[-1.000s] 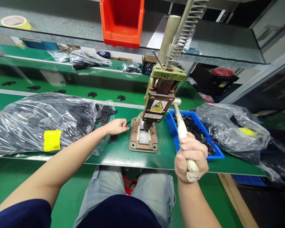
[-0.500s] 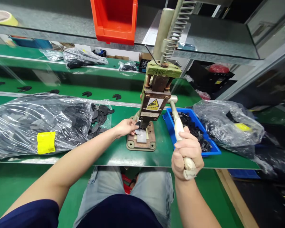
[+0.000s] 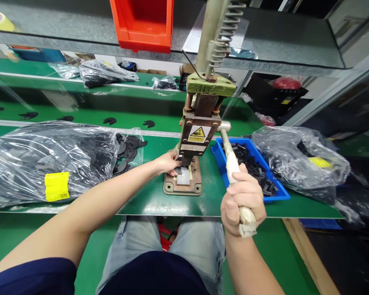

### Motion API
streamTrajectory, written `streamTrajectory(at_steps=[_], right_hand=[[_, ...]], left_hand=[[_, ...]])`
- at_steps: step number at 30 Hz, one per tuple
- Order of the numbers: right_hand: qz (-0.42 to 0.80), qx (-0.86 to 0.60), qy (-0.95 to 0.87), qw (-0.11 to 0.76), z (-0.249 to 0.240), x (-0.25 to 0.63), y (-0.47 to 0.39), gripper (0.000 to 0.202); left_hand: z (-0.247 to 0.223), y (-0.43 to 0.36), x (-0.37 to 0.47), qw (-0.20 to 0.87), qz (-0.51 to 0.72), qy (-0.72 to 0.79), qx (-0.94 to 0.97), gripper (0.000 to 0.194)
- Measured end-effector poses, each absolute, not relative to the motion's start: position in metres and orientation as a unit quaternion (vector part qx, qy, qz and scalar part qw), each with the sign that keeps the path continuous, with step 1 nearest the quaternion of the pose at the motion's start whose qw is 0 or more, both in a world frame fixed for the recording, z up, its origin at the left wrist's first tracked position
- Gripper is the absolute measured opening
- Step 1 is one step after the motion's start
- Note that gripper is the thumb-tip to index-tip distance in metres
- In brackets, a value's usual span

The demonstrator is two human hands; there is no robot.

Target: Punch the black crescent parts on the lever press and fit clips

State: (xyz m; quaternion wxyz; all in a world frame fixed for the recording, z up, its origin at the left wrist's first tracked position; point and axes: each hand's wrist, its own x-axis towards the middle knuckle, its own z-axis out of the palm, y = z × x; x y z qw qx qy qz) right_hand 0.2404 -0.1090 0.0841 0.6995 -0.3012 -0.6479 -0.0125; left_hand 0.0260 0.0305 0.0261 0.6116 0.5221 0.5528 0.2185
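My left hand (image 3: pixel 169 163) pinches a small dark curved piece (image 3: pixel 178 170) at the base of a hand press (image 3: pixel 199 119), just under its ram. A light metal plate (image 3: pixel 183 177) lies on the press base in front of the piece. The fingers hide part of the piece. My right hand (image 3: pixel 244 200) is wrapped around the press lever (image 3: pixel 232 162), whose grip is bound in pale tape. The lever slants down toward me from the right side of the press.
Left of the press lies a clear bag (image 3: pixel 89 151) spilling black curved pieces. A blue tray (image 3: pixel 255 164) of black parts stands at the right, beside another plastic bag (image 3: pixel 298 155). Several curved pieces (image 3: pixel 110 121) lie along the back strip. A red bin (image 3: pixel 144 28) sits on the shelf above.
The dark piece in my left hand has turned and sits lower over the press base. My right hand stays on the lever, which has hardly moved. The view has shifted slightly.
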Motion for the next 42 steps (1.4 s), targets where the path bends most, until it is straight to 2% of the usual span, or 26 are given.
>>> streamTrajectory(at_steps=[5,9,12,16,23,27,34,42], right_hand=[[-0.016,-0.301,-0.668,0.680,0.087,0.245,-0.110,0.016],[-0.007,-0.299,-0.671,0.678,0.088,0.246,-0.110,0.014],[-0.012,-0.297,-0.642,0.706,0.087,0.241,-0.108,0.015],[-0.010,-0.295,-0.617,0.730,0.085,0.233,-0.104,0.017],[-0.022,-0.299,-0.605,0.738,0.087,0.231,-0.102,0.021],[-0.025,-0.299,-0.620,0.725,0.086,0.235,-0.103,0.021],[-0.020,-0.295,-0.623,0.724,0.088,0.234,-0.105,0.021],[-0.020,-0.301,-0.640,0.707,0.087,0.238,-0.107,0.022]], left_hand=[[0.029,0.022,0.024,0.621,0.243,0.527,0.527,0.034],[0.052,0.021,-0.025,0.629,0.226,0.437,0.601,0.029],[0.070,0.015,-0.085,0.473,0.209,0.480,0.708,0.029],[0.067,-0.011,-0.139,0.228,0.090,0.548,0.800,0.026],[0.027,-0.043,-0.128,0.085,-0.019,0.601,0.795,0.051],[0.016,-0.039,-0.115,0.100,-0.014,0.629,0.771,0.047],[0.011,-0.036,-0.093,0.160,0.054,0.584,0.794,0.017],[0.018,-0.024,-0.074,0.234,0.157,0.561,0.779,0.017]])
